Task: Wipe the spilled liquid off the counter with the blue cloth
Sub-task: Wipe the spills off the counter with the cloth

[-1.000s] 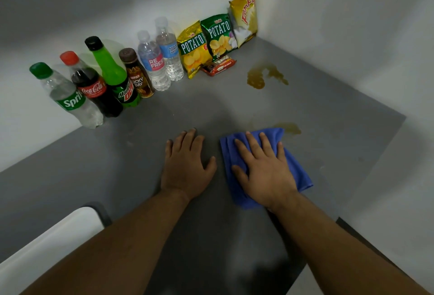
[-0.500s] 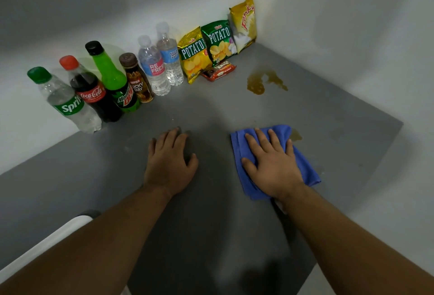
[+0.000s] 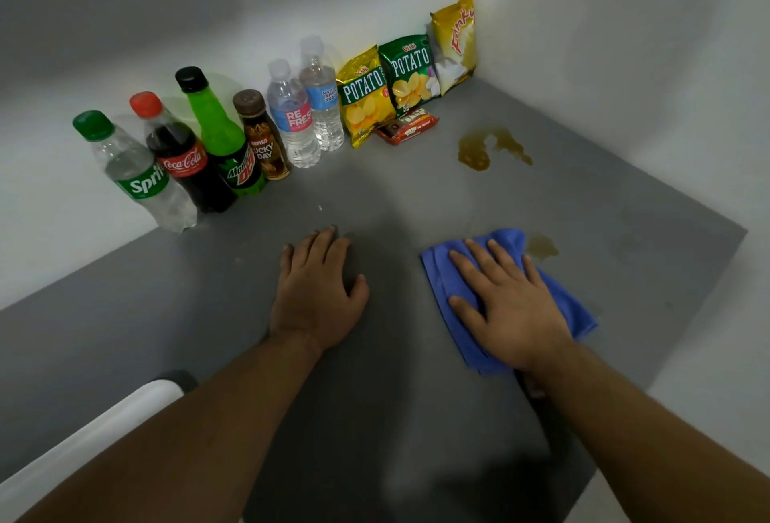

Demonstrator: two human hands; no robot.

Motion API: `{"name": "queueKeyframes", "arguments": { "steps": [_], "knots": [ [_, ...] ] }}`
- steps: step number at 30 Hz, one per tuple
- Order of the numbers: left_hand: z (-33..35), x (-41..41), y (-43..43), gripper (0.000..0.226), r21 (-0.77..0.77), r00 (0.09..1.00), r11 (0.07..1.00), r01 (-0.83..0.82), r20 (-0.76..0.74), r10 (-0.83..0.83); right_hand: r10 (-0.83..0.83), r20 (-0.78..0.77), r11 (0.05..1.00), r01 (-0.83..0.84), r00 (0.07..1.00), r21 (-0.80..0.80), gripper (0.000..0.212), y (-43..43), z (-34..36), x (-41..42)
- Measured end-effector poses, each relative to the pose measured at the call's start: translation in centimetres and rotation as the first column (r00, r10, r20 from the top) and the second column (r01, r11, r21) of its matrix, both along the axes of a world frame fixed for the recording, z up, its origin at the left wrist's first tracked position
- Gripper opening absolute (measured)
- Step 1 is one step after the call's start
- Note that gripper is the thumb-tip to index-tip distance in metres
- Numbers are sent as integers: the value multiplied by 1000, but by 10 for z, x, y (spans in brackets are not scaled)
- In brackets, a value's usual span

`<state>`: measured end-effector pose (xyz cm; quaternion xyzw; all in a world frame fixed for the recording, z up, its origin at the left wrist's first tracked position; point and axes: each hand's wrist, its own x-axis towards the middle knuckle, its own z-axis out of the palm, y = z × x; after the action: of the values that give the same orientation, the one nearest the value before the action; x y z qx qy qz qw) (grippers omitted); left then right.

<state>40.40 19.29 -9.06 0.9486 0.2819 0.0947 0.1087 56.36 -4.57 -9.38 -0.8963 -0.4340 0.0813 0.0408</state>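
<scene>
The blue cloth (image 3: pixel 452 297) lies flat on the grey counter (image 3: pixel 208 314), right of centre. My right hand (image 3: pixel 508 306) presses down on the cloth with fingers spread. A small brown puddle (image 3: pixel 541 246) touches the cloth's far right corner. A larger brown spill (image 3: pixel 479 149) sits farther back near the corner wall, apart from the cloth. My left hand (image 3: pixel 316 297) rests flat on the bare counter, left of the cloth, holding nothing.
Several drink bottles (image 3: pixel 196 155) stand in a row along the back wall, with chip bags (image 3: pixel 408 72) and a small red snack pack (image 3: pixel 406 126) toward the corner. The counter's right edge (image 3: pixel 687 335) drops off near the cloth. A white rounded object (image 3: pixel 83 439) sits at lower left.
My right hand has slid the cloth to the right, over part of the small puddle. My left hand has shifted left, away from the cloth.
</scene>
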Motion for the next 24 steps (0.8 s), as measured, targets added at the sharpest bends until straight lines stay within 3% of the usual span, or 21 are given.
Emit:
{"name": "queueKeyframes", "arguments": {
  "steps": [4,13,20,24],
  "knots": [
    [1,1,0,62,2,1000,1000,6,-7,-6,-97,-7,995,96,995,-18,69,55,1,6],
    [8,1,6,56,-41,1000,999,0,7,1,180,-23,982,-178,983,61,67,22,-4,-33],
    [9,-3,35,52,-19,998,1000,9,67,-7,-76,7,997,76,997,2,72,58,-3,17],
    [7,0,35,54,-7,999,1000,-28,45,29,-72,-3,997,72,997,-16,69,102,-3,15]
  ]
}}
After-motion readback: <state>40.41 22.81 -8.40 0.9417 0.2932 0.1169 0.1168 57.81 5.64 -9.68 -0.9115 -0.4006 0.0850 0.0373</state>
